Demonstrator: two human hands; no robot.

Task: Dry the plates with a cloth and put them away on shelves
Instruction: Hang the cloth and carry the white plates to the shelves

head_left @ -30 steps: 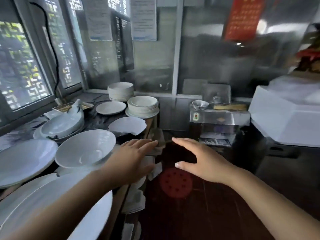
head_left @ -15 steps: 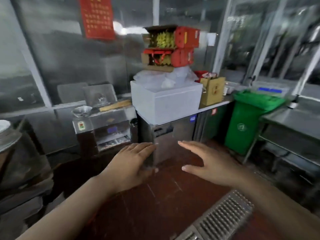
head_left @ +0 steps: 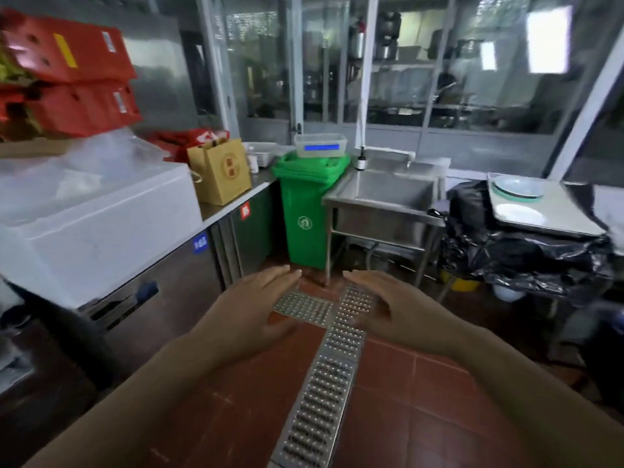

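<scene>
Both hands out front, empty: left hand (head_left: 251, 309) flat, palm down, fingers straight and pressed together, thumb tucked under; right hand (head_left: 393, 307) same pose, fingers straight and close, thumb splayed inward. Neither touches anything; a narrow gap separates the fingertips, both held over the perforated steel floor drain grate (head_left: 324, 376) that runs across the red tiled floor (head_left: 415, 400). Task items: two pale round plates (head_left: 519, 204) lie on a flat steel tray (head_left: 557, 219) at far right, the tray resting on something covered with black plastic sheeting (head_left: 520, 251); well apart from both hands. No cloth visible. Versus 0.5 s ago: view has swung right, so the green wheeled bin (head_left: 309, 211) is now centre instead of right, the white foam box (head_left: 94, 224) has shifted to the left edge, and the steel sink basin on legs (head_left: 388, 201) plus the plate tray have come into view; the small steel machine with the bowl is gone from frame. Hand pose is unchanged. Room: steel under-counter cabinet (head_left: 162, 298) bounds the left side, sink legs and bin bound the far end, black sheeting on the right; open tiled floor lies between them, straight ahead under the hands. A tan paper bag (head_left: 221, 172) sits on the counter edge beside the bin.
</scene>
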